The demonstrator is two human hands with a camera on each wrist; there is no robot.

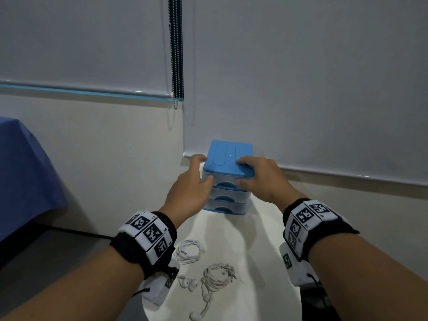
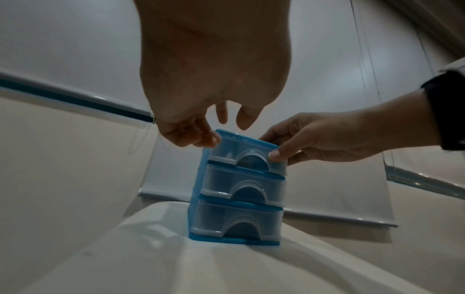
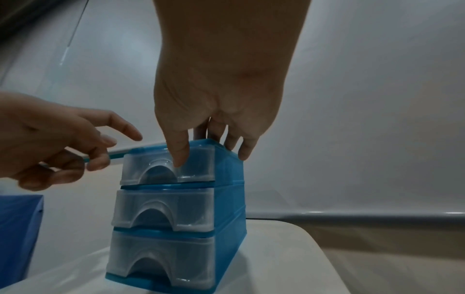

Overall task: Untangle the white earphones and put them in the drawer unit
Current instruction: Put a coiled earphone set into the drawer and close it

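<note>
The blue drawer unit [image 1: 228,158] with three translucent drawers, all pushed in, stands at the far side of the white table [image 1: 261,262]. My right hand [image 1: 242,172] grips its top: the fingers lie over the lid and the thumb [image 3: 180,159] presses the top drawer [image 3: 166,167] front by the arched handle. My left hand [image 1: 205,169] sits at the unit's upper left corner with loosely curled fingers [image 2: 208,139] touching it. One coiled white earphone [image 1: 188,251] and a tangled bundle of white earphones [image 1: 217,278] lie on the table near me, between my wrists.
A blue cloth [image 1: 20,170] covers something to the left of the table. Roller blinds hang behind the unit, with a bead chain [image 1: 176,54] at the back. A dark object [image 1: 319,302] sits under my right forearm.
</note>
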